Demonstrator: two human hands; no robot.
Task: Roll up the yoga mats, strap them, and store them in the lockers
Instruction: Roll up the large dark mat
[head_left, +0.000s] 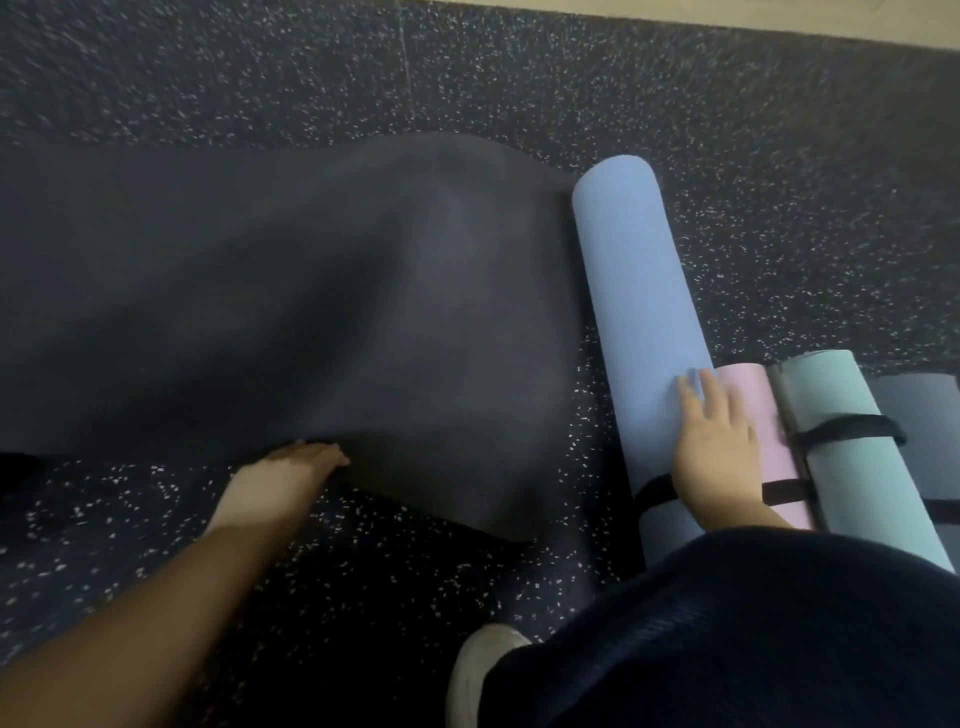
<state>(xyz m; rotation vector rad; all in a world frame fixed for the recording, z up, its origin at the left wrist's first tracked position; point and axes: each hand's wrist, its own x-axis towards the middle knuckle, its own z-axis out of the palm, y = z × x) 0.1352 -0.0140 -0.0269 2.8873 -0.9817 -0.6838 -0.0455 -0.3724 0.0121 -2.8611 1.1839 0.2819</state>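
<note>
A dark grey yoga mat (270, 291) lies unrolled across the speckled floor, with its near edge lifted off the floor. My left hand (291, 475) grips that near edge. To its right lies a rolled blue mat (639, 291) with a black strap (655, 491) around its near end. My right hand (714, 447) rests flat on the blue roll, fingers spread, holding nothing. Beside it lie a rolled pink mat (761, 410) and a rolled teal mat (841, 415), both strapped in black. A grey roll (930, 415) shows at the right edge.
Dark rubber floor (779, 182) with white speckles surrounds the mats. A pale wall base or lighter floor (727, 13) runs along the top edge. My dark trouser leg (753, 634) and a white shoe (480, 670) fill the lower right.
</note>
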